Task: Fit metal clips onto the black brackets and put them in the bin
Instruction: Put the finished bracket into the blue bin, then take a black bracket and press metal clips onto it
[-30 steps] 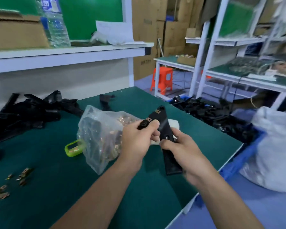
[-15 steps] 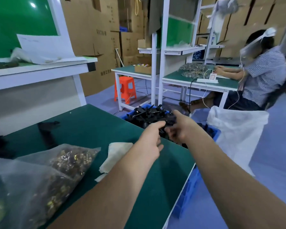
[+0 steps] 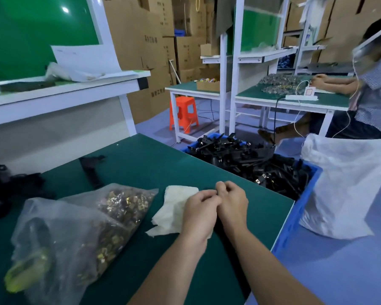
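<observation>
Left hand [image 3: 199,213] and right hand [image 3: 232,205] are touching at the knuckles, fingers curling in; can't tell if they're gripping anything. Black brackets [image 3: 251,164] are lying in the blue bin [image 3: 295,219] ahead-right of the hands, and the clip bag [image 3: 79,227] is lying to their left.

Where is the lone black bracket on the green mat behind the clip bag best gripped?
Probably the long straight arm of the black bracket, mid-length, from above, pinching across its narrow width. It lies flat on the mat with bare mat either side; its far end is wider and irregular, its near end close to the bag.
</observation>
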`<state>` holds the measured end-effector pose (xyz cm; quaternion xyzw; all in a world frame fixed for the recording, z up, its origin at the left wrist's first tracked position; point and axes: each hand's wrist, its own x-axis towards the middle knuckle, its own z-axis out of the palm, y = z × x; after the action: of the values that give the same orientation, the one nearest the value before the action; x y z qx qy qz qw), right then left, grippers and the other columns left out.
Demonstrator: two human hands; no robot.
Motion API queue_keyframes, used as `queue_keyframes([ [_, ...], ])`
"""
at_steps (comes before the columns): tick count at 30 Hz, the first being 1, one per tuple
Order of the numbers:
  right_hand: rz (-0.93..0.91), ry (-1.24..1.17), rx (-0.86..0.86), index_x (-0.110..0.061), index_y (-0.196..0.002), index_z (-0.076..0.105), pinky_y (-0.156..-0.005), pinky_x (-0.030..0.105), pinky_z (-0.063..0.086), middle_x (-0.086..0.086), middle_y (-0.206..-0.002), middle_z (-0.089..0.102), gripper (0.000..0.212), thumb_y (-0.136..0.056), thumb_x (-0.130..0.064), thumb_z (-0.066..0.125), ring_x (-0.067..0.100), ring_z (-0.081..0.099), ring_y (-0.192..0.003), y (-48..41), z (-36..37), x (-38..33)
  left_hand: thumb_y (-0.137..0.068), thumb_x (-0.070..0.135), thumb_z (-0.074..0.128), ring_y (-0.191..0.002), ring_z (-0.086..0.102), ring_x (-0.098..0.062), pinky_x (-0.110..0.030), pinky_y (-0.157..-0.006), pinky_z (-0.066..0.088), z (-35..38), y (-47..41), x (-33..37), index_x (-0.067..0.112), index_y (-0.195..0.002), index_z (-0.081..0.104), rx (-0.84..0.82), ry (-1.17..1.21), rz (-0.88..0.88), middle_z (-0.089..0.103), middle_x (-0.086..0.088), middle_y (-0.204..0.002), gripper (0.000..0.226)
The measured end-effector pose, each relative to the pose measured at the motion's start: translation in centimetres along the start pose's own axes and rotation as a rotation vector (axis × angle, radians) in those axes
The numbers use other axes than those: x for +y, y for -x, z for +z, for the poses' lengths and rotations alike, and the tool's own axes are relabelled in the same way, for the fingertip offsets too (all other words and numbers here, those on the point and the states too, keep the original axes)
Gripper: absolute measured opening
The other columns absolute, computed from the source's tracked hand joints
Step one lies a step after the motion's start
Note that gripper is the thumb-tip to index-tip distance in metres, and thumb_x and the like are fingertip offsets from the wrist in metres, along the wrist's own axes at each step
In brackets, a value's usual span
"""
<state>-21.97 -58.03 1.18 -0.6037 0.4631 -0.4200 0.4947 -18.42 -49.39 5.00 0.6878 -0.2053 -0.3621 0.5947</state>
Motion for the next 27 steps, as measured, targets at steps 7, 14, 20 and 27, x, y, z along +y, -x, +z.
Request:
queue_keyframes([
  [7, -0.257, 0.112, -0.15, -0.02, -0.074, 0.057, -0.053, 0.026, 0.046, -0.006, -0.069, 0.066, 0.015, -0.087, -0.012, 0.055, 0.014, 0.057, -0.062, 7.5, 1.1, -4.1, -0.078, 0.012, 0.059, -0.078, 0.074, -0.005, -0.024, -0.065, 0.057, -5.1, 4.1, 2.2, 0.034, -0.084, 0.077, 0.135, -0.001, 0.203, 0.078, 0.01, -0.084, 0.029],
  [14, -0.344, -0.045, -0.448, -0.013, -0.069, 0.047, -0.052, 0.021, 0.034, -0.013, -0.057, 0.05, 0.02, -0.084, -0.001, 0.052, 0.004, 0.034, -0.057, 16.0, 7.6, -10.1, -0.084, 0.013, 0.065, -0.089, 0.062, 0.006, -0.002, -0.075, 0.04, -15.9, 10.1, 3.8, 0.03, -0.077, 0.076, 0.489, -0.451, 0.565, 0.07, 0.016, -0.091, 0.022],
  [20, -0.575, -0.108, -0.729, -0.024, -0.081, 0.069, -0.055, 0.019, 0.045, -0.008, -0.069, 0.067, 0.018, -0.085, -0.011, 0.057, 0.003, 0.061, -0.064, 24.6, 13.9, -12.9, -0.085, 0.015, 0.064, -0.076, 0.065, 0.006, -0.009, -0.063, 0.047, -27.7, 16.0, 1.9, 0.038, -0.078, 0.075, 0.841, -0.394, 0.54, 0.071, 0.028, -0.082, 0.026],
  [27, -0.625, 0.43, -1.056, -0.028, -0.143, 0.052, -0.079, 0.025, 0.045, -0.007, -0.113, 0.066, 0.051, -0.093, -0.025, 0.061, 0.012, 0.063, -0.098, 29.1, 24.3, -11.6, -0.089, 0.029, 0.071, -0.085, 0.071, -0.017, -0.035, -0.079, 0.058, -40.6, 18.9, -7.2, 0.035, -0.105, 0.074, 0.964, -0.674, 0.041, 0.076, 0.004, -0.099, 0.017],
])
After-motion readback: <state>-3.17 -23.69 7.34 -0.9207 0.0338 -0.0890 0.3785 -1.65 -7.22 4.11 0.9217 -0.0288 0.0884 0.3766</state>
